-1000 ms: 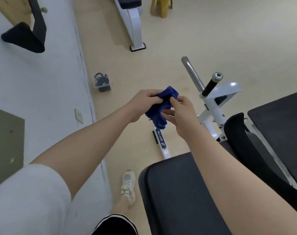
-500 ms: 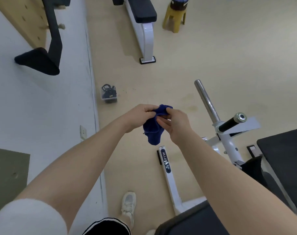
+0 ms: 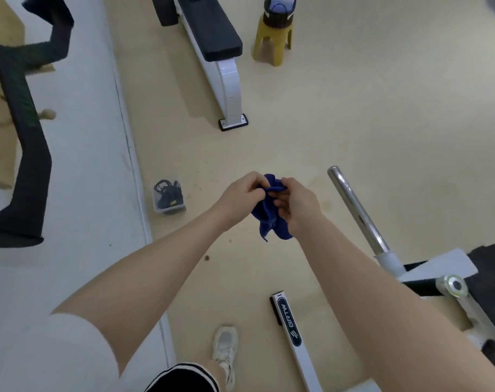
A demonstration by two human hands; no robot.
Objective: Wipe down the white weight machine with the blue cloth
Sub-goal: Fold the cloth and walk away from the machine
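Observation:
A bunched blue cloth (image 3: 270,219) hangs between both hands in mid-air above the floor. My left hand (image 3: 242,195) pinches its top edge from the left, and my right hand (image 3: 295,203) grips it from the right. The white weight machine (image 3: 293,326) lies below and to the right: a white floor bar with a dark label, a chrome bar (image 3: 353,206) rising to the upper left, and a black pad at the right edge. Neither hand touches the machine.
Another white bench with a black pad (image 3: 215,32) stands ahead, a yellow stool (image 3: 273,42) beside it. A small clear box of dark items (image 3: 168,195) sits by the white wall base. A black foam-covered frame (image 3: 28,131) hangs at left. My white shoe (image 3: 225,349) is below.
The view has tilted up and away from the machine's black pads, which slid out at the bottom right. Both hands kept hold of the cloth, reworking it between the fingers.

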